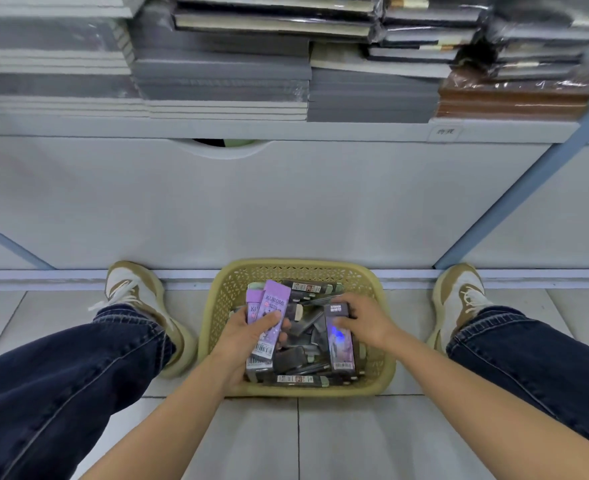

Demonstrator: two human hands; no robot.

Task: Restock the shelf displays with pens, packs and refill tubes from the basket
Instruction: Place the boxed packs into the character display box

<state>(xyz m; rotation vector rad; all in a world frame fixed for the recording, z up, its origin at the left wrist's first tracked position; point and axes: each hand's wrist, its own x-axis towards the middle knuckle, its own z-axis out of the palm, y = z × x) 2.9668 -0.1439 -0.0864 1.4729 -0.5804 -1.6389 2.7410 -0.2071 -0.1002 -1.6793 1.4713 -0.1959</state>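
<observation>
A yellow perforated plastic basket point(223, 296) stands on the floor between my feet, against the shelf base. It holds several dark pen boxes and packs. My left hand point(248, 341) grips two purple packs point(269, 317), one marked KUROMI, held together over the basket's left side. My right hand point(362, 322) pinches the top of a dark purple pack point(338, 348) that stands slanted in the basket's right part. Dark refill tubes point(300, 380) lie along the basket's near edge.
A white cabinet front point(286, 202) with a curved cut-out handle rises behind the basket. Above it, a shelf carries stacks of wrapped grey, black and brown notebooks point(223, 81). My legs in dark jeans and tan shoes point(137, 292) flank the basket on the tiled floor.
</observation>
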